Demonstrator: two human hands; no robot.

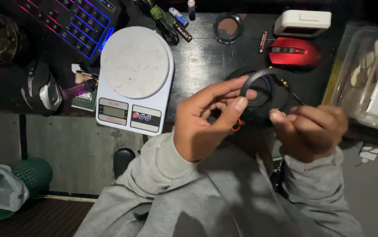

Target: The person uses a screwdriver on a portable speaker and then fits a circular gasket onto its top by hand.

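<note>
Black ring (265,74), held above the desk (202,61) edge: left hand (206,120) pinches its near-left rim between thumb and forefinger, right hand (312,129) curled closed on its right side, face tilted toward the viewer.

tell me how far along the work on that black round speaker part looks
Looks mid-way. Done: a second black ring already lies apart at the back of the desk. In hand: the left hand pinches a thin black ring against the round black speaker part, which the right hand steadies. Left: the ring is not yet seated or freed; which, I cannot tell. The kitchen scale stands bare.
</note>
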